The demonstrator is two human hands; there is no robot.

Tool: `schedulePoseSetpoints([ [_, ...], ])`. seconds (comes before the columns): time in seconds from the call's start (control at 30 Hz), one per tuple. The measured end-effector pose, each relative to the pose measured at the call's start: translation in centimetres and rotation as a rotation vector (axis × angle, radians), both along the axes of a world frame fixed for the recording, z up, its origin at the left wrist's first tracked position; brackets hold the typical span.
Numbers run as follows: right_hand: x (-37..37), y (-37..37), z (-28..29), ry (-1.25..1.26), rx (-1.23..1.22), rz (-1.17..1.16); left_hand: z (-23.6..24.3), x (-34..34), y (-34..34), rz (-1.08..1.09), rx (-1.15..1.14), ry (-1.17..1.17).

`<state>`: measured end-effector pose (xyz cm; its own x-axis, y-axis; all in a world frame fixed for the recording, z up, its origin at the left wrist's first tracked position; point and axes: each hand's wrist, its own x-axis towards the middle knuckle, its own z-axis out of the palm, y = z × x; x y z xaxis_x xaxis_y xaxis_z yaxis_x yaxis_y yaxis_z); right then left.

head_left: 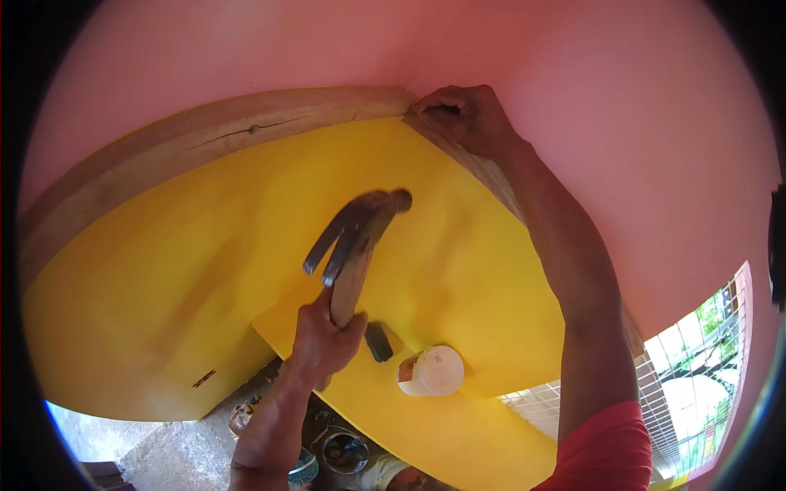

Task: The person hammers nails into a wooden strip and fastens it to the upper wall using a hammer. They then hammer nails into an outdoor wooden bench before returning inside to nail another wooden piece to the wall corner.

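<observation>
My left hand [326,340] was closed around the wooden handle of a claw hammer [354,237], raised over the yellow board [188,270]. My right hand [467,119] pinched at the corner of the wooden trim [246,123]; whatever it held was too small to tell. A white container [432,370] sat just beside the left hand.

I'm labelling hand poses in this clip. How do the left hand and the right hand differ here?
The left hand is wrapped around the wooden handle of a claw hammer; the right hand holds no tool and presses on the wooden frame at its corner. The left hand is low, over the yellow panel; the right hand is raised high against the pink wall. Both are bare.
</observation>
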<state>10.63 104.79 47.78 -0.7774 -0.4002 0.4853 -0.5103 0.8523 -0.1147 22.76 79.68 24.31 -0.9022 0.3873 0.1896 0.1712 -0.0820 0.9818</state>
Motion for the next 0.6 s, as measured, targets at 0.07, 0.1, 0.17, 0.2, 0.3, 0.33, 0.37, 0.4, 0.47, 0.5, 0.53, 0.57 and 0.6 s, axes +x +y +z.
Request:
schedulePoseSetpoints([
  [0.07,0.3,0.0,0.2,0.011,0.068,-0.025,1.5,-1.5,1.4,0.046,-0.065,-0.057],
  [0.1,0.5,-0.1,0.4,0.025,0.136,-0.053,1.7,-2.4,2.3,0.045,-0.063,-0.061],
  [0.17,0.7,-0.7,0.5,0.030,0.166,-0.023,2.1,-4.0,3.2,0.191,-0.032,0.209],
  [0.2,0.7,-1.0,0.4,0.038,0.200,0.001,2.6,-4.4,3.4,0.196,-0.036,0.207],
  [0.3,1.1,-0.7,0.6,-0.004,0.166,-0.073,3.8,-5.5,4.9,0.235,-0.047,0.265],
  [0.33,1.0,-0.9,0.6,-0.002,0.165,-0.068,3.7,-5.9,5.2,0.240,-0.046,0.301],
  [0.37,0.9,-1.1,0.6,-0.032,0.150,-0.093,3.7,-6.4,5.4,0.244,-0.046,0.337],
  [0.4,0.8,-1.3,0.7,-0.063,0.135,-0.119,3.7,-7.3,5.6,0.249,-0.048,0.339],
  [0.47,0.9,-1.5,1.0,-0.073,0.171,-0.149,4.0,-8.7,6.2,0.193,-0.220,0.261],
  [0.5,1.0,-1.6,1.1,-0.085,0.203,-0.180,4.0,-8.5,6.1,0.195,-0.219,0.260],
  [0.53,1.2,-1.8,1.2,-0.083,0.205,-0.179,4.0,-8.0,5.9,0.227,-0.211,0.311],
  [0.57,1.5,-2.0,1.1,-0.107,0.142,-0.210,3.9,-7.7,5.8,0.259,-0.204,0.361],
  [0.6,1.5,-2.1,1.0,-0.131,0.078,-0.240,3.3,-7.7,6.1,0.261,-0.203,0.362],
])
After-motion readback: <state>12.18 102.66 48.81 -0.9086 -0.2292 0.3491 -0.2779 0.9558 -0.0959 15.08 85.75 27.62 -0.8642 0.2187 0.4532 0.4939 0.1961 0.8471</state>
